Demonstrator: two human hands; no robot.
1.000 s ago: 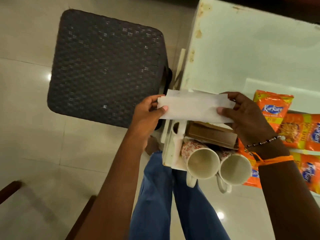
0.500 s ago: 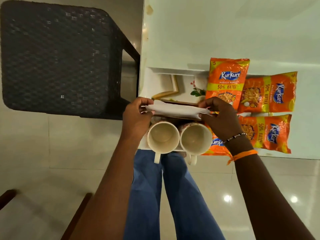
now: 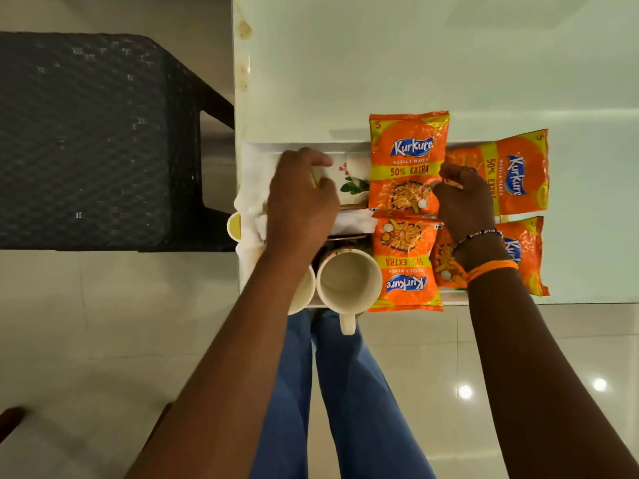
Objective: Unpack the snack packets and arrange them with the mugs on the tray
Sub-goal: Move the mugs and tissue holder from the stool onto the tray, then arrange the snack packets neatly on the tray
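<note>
We look down on the pale table (image 3: 397,57), its near edge carrying the white tray (image 3: 294,146), with the dark woven chair (image 3: 90,133) off to the left. Four orange snack packets lie flat and side by side at the tray's right: the upright packet (image 3: 408,164), the sideways packet (image 3: 515,171) beside it, the upside-down packet (image 3: 404,264) nearer us, and a fourth packet (image 3: 525,254) mostly under our wrist. We judge them light, puffed with air and slick, so a pinch at a crimped seam would hold better than a squeeze on the belly. Two mugs stand at the tray's near edge, the open cream mug (image 3: 347,280) empty with its handle towards us, the second mug (image 3: 304,288) half hidden by our forearm; both look hard and breakable, best lifted by the handle. Our left hand (image 3: 301,198) presses down on a white paper (image 3: 356,221), fingers curled. Our right hand (image 3: 463,195) rests on the upright packet, fingertips drawn together; whether it pinches the film we cannot tell.
</note>
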